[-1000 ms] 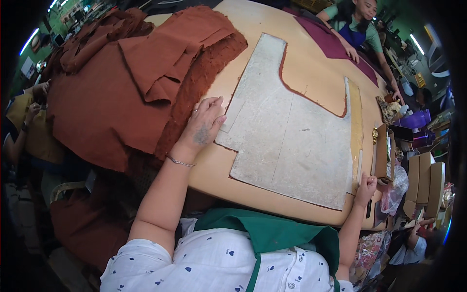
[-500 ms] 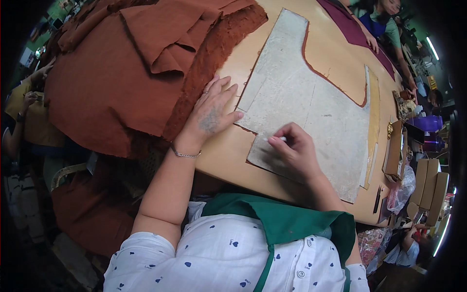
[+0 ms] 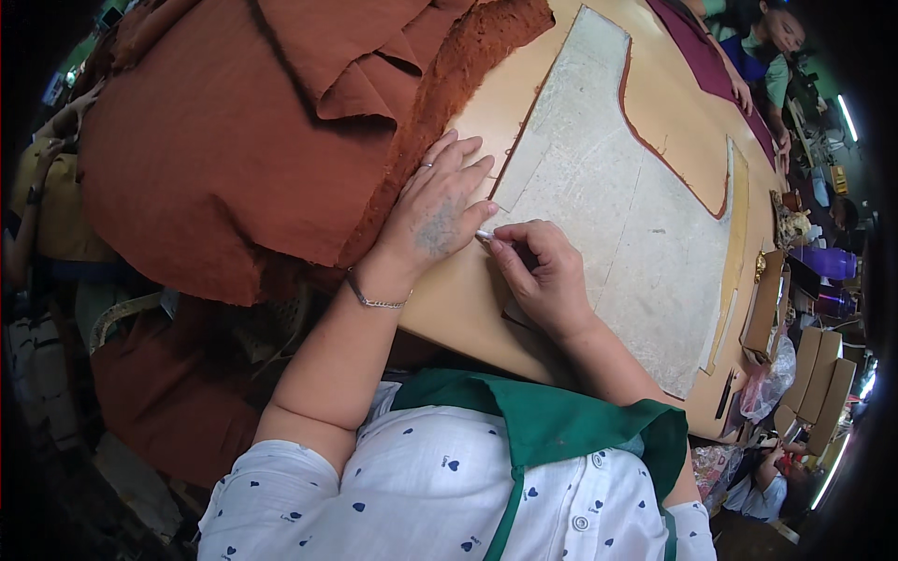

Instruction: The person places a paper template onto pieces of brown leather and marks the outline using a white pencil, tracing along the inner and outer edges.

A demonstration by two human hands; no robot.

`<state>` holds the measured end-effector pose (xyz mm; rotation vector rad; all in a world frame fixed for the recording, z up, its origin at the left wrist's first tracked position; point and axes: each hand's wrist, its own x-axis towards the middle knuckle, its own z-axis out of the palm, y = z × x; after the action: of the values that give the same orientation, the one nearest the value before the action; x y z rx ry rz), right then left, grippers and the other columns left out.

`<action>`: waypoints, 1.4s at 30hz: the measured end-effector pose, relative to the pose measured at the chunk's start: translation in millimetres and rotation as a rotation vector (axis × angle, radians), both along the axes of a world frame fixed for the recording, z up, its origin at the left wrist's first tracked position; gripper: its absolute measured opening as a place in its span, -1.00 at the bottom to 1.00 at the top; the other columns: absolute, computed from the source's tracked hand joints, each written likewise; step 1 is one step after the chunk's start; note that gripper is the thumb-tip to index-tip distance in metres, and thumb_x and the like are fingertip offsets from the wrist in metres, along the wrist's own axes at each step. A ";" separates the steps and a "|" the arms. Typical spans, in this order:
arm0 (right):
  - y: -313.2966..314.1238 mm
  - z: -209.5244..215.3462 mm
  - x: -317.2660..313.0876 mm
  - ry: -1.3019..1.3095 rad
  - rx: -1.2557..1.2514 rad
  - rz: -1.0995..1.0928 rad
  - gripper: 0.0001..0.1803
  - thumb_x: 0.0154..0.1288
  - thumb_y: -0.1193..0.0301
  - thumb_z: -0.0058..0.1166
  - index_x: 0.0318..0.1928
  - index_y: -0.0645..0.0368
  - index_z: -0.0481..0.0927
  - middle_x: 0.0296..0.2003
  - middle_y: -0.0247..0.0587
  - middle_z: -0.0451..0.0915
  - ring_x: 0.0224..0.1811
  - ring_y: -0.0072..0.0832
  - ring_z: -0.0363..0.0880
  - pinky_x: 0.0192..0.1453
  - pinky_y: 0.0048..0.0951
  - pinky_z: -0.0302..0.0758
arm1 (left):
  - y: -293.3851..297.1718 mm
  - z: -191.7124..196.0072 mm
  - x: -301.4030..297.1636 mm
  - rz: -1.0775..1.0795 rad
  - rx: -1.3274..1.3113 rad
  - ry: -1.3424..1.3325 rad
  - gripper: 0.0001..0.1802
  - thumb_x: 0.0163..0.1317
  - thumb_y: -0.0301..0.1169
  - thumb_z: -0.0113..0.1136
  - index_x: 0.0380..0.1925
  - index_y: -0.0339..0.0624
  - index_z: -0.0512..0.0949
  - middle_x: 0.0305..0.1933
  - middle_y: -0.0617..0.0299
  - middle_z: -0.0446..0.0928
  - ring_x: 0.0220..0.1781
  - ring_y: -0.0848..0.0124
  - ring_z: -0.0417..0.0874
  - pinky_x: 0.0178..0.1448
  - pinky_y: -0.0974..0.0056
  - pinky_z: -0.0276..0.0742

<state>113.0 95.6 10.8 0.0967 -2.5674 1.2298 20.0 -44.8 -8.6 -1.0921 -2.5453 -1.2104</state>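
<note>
A: Status on the hands?

B: Left hand (image 3: 438,217) lies flat, fingers spread and extended, gripping nothing. Palm presses down at the near-left edge of the grey pattern board (image 3: 613,201), fingertips beside the fuzzy edge of the rust-brown fabric pile (image 3: 243,131).

A: Right?

B: Right hand (image 3: 543,276) is curled tight, thumb and forefinger pinched on a small white marker, probably chalk (image 3: 485,236). Its tip sticks out toward the left hand, almost touching the thumb side. The tip sits at the board's lower-left edge.

A: Where's the board?

B: Flat on the tan table (image 3: 468,299), running from near the person's chest up and to the right. A curved cutout on its far-right side is outlined in rust colour. Under it a tan sheet shows along the right edge.

A: Surroundings?

B: The fabric pile covers the table's left half and hangs off the edge. A maroon cloth (image 3: 697,47) lies at the far end, with another person's hand (image 3: 744,93) on it. Cardboard pieces (image 3: 814,374) stand at the right rim, a purple container (image 3: 828,262) beside them. The wearer has a green apron (image 3: 552,421) over a white dotted shirt and a thin bracelet (image 3: 374,299) on the left wrist.
</note>
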 end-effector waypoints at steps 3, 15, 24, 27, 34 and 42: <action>0.4 2.3 -0.1 0.011 0.043 -0.002 -0.92 0.03 0.49 0.14 -0.44 0.21 0.53 -0.52 -0.15 0.50 -0.44 -0.25 0.47 -0.32 -0.33 0.41 | 0.0 -1.1 -0.8 -0.005 0.008 -0.014 -0.47 -0.04 -0.36 0.26 -0.01 -0.32 0.45 0.17 -0.07 0.31 0.31 0.00 0.17 0.33 0.11 0.12; 27.6 22.2 19.8 -0.103 0.150 -0.077 -0.93 -0.09 0.55 0.11 -0.55 0.20 0.48 -0.57 -0.16 0.47 -0.47 -0.25 0.46 -0.34 -0.33 0.41 | 0.3 -2.0 -1.4 0.000 0.006 -0.025 -0.47 -0.05 -0.37 0.26 -0.02 -0.31 0.46 0.16 -0.06 0.32 0.31 0.01 0.17 0.33 0.12 0.13; 25.1 39.9 46.4 -0.220 0.016 -0.012 -0.93 0.00 0.51 0.14 -0.49 0.23 0.52 -0.56 -0.16 0.49 -0.49 -0.33 0.49 -0.43 -0.41 0.42 | -4.0 12.4 12.1 -0.039 -0.165 0.008 -0.21 -0.13 -0.03 0.32 0.15 -0.01 0.34 0.32 0.03 0.11 0.42 0.02 -0.10 0.33 -0.14 0.00; 28.5 32.9 73.6 -0.344 -0.196 0.013 -0.93 0.05 0.52 0.17 -0.45 0.23 0.55 -0.57 -0.24 0.47 -0.52 -0.45 0.46 -0.47 -0.52 0.38 | 3.1 26.5 34.8 -0.125 -0.320 -0.050 -0.14 -0.16 0.09 0.28 0.18 0.04 0.30 0.38 0.06 -0.01 0.44 0.02 -0.19 0.31 -0.31 -0.15; 15.4 7.0 82.4 0.011 0.055 0.009 -0.88 -0.05 0.57 0.20 -0.45 0.21 0.53 -0.57 -0.22 0.44 -0.52 -0.34 0.41 -0.41 -0.39 0.34 | 9.1 17.2 46.5 -0.164 -0.378 -0.029 -0.07 -0.18 0.18 0.23 0.23 0.07 0.24 0.41 0.09 -0.07 0.45 0.04 -0.22 0.30 -0.36 -0.26; 53.6 14.5 107.0 -0.057 0.140 0.022 -0.86 -0.07 0.50 0.16 -0.56 0.16 0.43 -0.58 -0.24 0.44 -0.48 -0.28 0.40 -0.37 -0.34 0.35 | 12.2 31.4 48.1 -0.130 -0.522 -0.020 0.00 -0.30 0.09 0.35 0.23 0.06 0.24 0.40 0.13 -0.03 0.45 0.12 -0.15 0.33 -0.29 -0.25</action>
<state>219.9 149.2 25.3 0.1218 -2.7069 1.0733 68.1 -32.6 22.8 -1.3592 -2.9297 -0.5783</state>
